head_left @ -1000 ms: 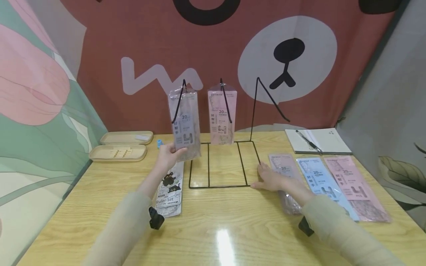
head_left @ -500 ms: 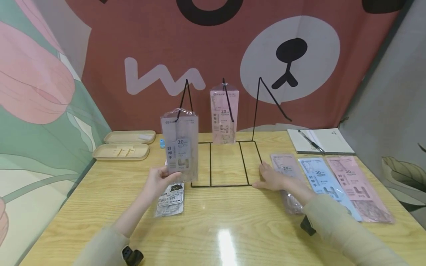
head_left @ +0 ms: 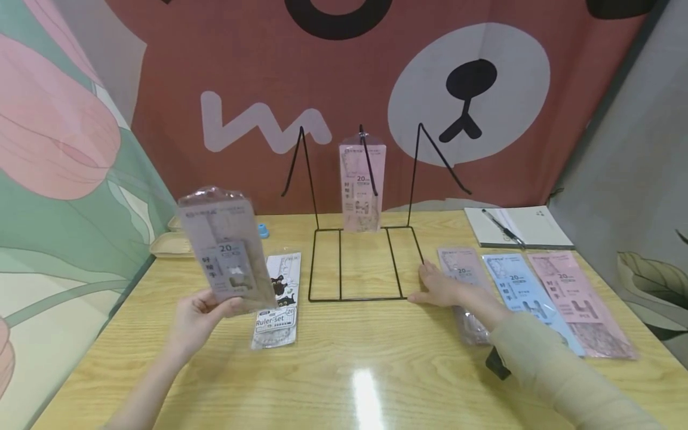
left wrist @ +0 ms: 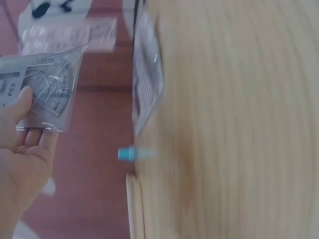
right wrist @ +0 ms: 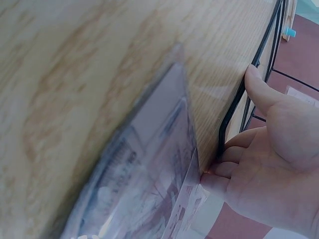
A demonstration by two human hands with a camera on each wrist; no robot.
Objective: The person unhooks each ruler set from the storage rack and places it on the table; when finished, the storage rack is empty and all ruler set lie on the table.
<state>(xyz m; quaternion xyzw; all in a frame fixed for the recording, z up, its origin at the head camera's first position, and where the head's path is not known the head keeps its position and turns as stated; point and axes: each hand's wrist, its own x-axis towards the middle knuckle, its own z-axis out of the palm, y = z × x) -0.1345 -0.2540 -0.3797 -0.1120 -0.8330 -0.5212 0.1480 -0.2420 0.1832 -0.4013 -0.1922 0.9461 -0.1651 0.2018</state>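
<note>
My left hand pinches the lower end of a greyish-purple ruler set in a clear plastic sleeve, tilted and raised off the table. Clear ruler and protractor shapes show through the sleeve in the left wrist view. A black wire display rack stands at the table's middle, with three upright hooks. From its middle hook hangs a pink ruler set; the left and right hooks carry nothing. My right hand holds the front right corner of the rack's base, thumb and curled fingers on the wire.
A cat-print ruler set lies left of the rack. Mauve, blue and pink sets lie at the right. A notebook with a pen, a blue cap-like piece and a beige case sit behind.
The greyish-purple ruler set has come off the rack's left hook and moved down and left in my left hand. My right hand has stayed on the rack's corner.
</note>
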